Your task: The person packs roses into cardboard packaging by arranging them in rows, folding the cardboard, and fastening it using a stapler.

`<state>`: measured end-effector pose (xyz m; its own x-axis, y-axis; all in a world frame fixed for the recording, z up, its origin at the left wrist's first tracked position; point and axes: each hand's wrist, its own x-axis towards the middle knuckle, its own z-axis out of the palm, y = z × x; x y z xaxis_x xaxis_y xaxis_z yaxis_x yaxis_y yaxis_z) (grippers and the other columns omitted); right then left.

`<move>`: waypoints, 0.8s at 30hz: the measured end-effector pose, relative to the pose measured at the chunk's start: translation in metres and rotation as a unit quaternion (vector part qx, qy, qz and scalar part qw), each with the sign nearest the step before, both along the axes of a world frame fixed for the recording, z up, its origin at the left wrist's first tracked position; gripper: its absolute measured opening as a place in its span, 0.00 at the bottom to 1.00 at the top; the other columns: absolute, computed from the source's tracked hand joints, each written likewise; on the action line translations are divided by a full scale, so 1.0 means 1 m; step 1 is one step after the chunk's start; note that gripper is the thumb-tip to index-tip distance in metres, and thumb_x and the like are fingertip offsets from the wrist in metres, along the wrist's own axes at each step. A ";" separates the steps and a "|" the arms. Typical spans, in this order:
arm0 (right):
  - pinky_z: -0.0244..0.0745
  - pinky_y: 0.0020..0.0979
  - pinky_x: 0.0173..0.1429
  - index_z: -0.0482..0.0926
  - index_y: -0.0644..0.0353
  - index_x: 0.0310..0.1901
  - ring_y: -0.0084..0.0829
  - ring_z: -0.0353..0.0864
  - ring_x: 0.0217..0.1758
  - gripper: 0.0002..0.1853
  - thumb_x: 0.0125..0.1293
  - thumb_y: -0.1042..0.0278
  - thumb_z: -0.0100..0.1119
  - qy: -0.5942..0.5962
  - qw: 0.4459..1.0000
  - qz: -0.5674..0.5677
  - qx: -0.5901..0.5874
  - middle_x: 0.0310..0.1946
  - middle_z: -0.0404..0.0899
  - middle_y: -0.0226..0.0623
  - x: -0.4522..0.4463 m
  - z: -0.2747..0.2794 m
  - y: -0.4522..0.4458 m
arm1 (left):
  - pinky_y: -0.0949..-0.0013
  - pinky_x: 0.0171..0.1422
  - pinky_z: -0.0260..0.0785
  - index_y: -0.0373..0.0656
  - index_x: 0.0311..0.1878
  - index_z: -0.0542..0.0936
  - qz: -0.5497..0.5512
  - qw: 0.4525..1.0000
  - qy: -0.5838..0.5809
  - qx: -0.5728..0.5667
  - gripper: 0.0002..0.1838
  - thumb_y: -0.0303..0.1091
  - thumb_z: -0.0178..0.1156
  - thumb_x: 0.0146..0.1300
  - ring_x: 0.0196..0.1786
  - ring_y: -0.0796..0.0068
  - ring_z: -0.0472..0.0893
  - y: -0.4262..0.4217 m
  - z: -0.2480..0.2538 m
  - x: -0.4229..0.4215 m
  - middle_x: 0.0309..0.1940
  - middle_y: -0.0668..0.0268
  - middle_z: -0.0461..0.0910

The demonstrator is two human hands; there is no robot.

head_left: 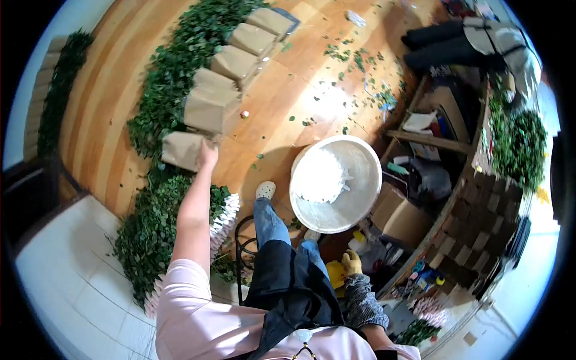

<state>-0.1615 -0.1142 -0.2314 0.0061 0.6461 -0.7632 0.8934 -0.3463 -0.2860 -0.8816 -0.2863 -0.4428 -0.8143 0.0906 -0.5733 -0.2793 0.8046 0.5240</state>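
Note:
Bare, my left hand (pixel 208 153) is stretched out with its fingers closed on the near edge of a brown paper-wrapped bundle of leafy stems (pixel 180 150). This bundle lies at the near end of a row of similar brown paper-wrapped bundles (pixel 211 110), their green leaves pointing left. My right hand (pixel 351 263), in a pale yellow work glove, hangs by my right leg with its fingers curled; nothing shows in it. Just beside it is a bright yellow item (pixel 336 273), partly hidden by my apron.
A large pale tub (pixel 336 225) with white contents stands ahead of my feet. Loose stems (pixel 150 222) lie beside my left arm. On the right is a wooden bench (pixel 429 141) with filled shelves. Another person (pixel 480 48) bends over it. Leaf scraps (pixel 360 60) litter the floor.

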 end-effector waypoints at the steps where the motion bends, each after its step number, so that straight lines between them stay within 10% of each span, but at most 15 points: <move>1: 0.77 0.31 0.52 0.73 0.67 0.65 0.32 0.81 0.49 0.24 0.73 0.61 0.59 0.007 1.000 -0.019 -0.013 0.55 0.81 0.42 -0.025 0.033 -0.011 | 0.50 0.65 0.70 0.39 0.68 0.69 -0.054 0.999 -0.004 -0.007 0.34 0.50 0.60 0.65 0.62 0.44 0.77 -0.007 -0.006 0.029 0.60 0.44 0.78; 4: 0.72 0.32 0.64 0.71 0.66 0.67 0.35 0.78 0.60 0.26 0.73 0.61 0.59 0.050 0.996 -0.038 -0.064 0.60 0.78 0.44 -0.062 0.074 -0.028 | 0.49 0.59 0.73 0.39 0.52 0.79 -0.087 0.984 -0.152 0.024 0.22 0.47 0.60 0.64 0.55 0.44 0.81 -0.024 -0.037 0.119 0.49 0.43 0.82; 8: 0.70 0.34 0.69 0.70 0.66 0.68 0.40 0.76 0.66 0.27 0.73 0.60 0.57 0.107 0.993 0.017 -0.048 0.65 0.76 0.49 -0.108 0.114 -0.031 | 0.56 0.53 0.76 0.35 0.52 0.79 -0.263 0.955 -0.074 0.117 0.19 0.41 0.58 0.68 0.46 0.55 0.83 -0.025 0.002 0.221 0.44 0.52 0.85; 11: 0.71 0.33 0.68 0.69 0.64 0.69 0.38 0.77 0.66 0.27 0.74 0.61 0.57 0.167 0.982 -0.075 -0.038 0.65 0.76 0.47 -0.114 0.134 -0.032 | 0.69 0.48 0.76 0.33 0.55 0.77 -0.096 0.925 -0.341 0.136 0.18 0.37 0.58 0.71 0.42 0.73 0.81 -0.011 0.022 0.253 0.43 0.58 0.83; 12: 0.71 0.33 0.68 0.69 0.63 0.70 0.38 0.77 0.65 0.27 0.74 0.61 0.57 0.188 0.977 -0.093 -0.046 0.64 0.76 0.47 -0.115 0.138 -0.037 | 0.71 0.47 0.75 0.33 0.58 0.76 -0.206 0.919 -0.300 0.154 0.18 0.37 0.56 0.73 0.40 0.74 0.81 -0.021 0.016 0.254 0.43 0.58 0.83; 18: 0.75 0.31 0.61 0.67 0.65 0.70 0.35 0.79 0.59 0.27 0.73 0.64 0.57 0.173 0.983 -0.028 -0.047 0.60 0.79 0.47 -0.045 0.053 -0.044 | 0.74 0.40 0.72 0.46 0.63 0.75 0.098 0.959 -0.228 0.134 0.20 0.46 0.54 0.76 0.39 0.76 0.79 -0.085 0.113 0.276 0.43 0.64 0.83; 24: 0.72 0.33 0.68 0.68 0.66 0.69 0.38 0.78 0.65 0.27 0.73 0.64 0.58 0.162 0.980 0.044 -0.106 0.63 0.78 0.47 -0.093 0.095 -0.019 | 0.64 0.27 0.66 0.41 0.43 0.82 0.262 0.913 -0.211 0.229 0.14 0.42 0.57 0.66 0.25 0.70 0.75 -0.290 0.081 0.264 0.27 0.63 0.79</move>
